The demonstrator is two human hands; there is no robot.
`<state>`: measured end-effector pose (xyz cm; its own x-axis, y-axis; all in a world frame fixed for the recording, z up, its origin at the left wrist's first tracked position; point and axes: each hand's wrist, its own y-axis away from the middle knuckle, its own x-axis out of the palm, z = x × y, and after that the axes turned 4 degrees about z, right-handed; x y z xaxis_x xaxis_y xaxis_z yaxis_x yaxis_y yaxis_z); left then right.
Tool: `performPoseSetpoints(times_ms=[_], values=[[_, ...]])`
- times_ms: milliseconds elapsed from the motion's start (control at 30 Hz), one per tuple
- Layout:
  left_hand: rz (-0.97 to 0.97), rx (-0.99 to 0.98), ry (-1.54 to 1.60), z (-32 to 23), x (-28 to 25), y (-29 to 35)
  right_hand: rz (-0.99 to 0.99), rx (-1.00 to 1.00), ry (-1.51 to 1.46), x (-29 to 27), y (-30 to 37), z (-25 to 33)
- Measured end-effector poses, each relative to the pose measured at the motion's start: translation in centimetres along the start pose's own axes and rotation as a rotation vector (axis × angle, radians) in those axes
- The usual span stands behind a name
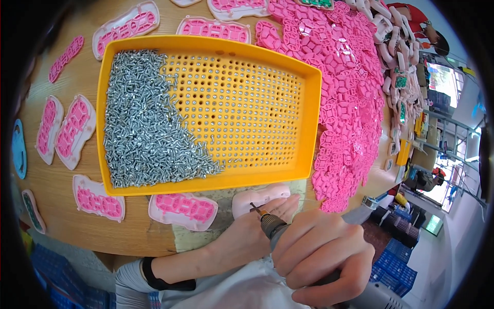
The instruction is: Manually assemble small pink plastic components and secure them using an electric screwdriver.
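Observation:
A pale pink plastic shell [247,202] lies on a worn mat [193,241] at the table's near side. Across its right part rests my left hand [260,229], closed on the shell and steadying it, its fingers partly hidden by the tool. My right hand [321,252] is wrapped round an electric screwdriver [275,226]. Its bit slants up and left, with the tip at the shell; whether a screw sits there is too small to tell. Just beyond stands a yellow tray [102,129] with a heap of silver screws [149,129] at its left and a perforated plate holding screws in rows.
Pale shells with bright pink inserts [182,210] lie left of and beyond the tray. A large pile of pink plastic frames [350,98] covers the right side, with stacked pale shells [393,56] behind it. Blue crates [396,262] stand lower right. Another person [419,26] is at far right.

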<state>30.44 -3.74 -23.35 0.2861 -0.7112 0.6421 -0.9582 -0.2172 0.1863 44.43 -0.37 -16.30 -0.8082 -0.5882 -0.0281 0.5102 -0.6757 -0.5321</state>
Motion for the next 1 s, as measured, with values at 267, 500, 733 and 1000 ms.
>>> performPoseSetpoints(times_ms=[267, 500, 733, 1000], values=[[0.036, 0.454, -1.501, 0.6, 0.0, -0.8, -0.200, -0.060, 0.061, -2.7, 1.2, 4.4], [0.012, 0.452, -1.556, 0.4, 0.0, -0.8, -0.228, 0.138, 0.206, -4.1, 2.9, 4.0], [0.002, 0.449, -1.539, 0.4, 0.0, -0.8, -0.252, 0.214, 0.201, -4.3, 3.3, 3.6], [0.022, 0.432, -1.526, 0.2, 0.1, -0.7, -0.309, 0.096, 0.254, -3.5, 3.2, 2.5]])
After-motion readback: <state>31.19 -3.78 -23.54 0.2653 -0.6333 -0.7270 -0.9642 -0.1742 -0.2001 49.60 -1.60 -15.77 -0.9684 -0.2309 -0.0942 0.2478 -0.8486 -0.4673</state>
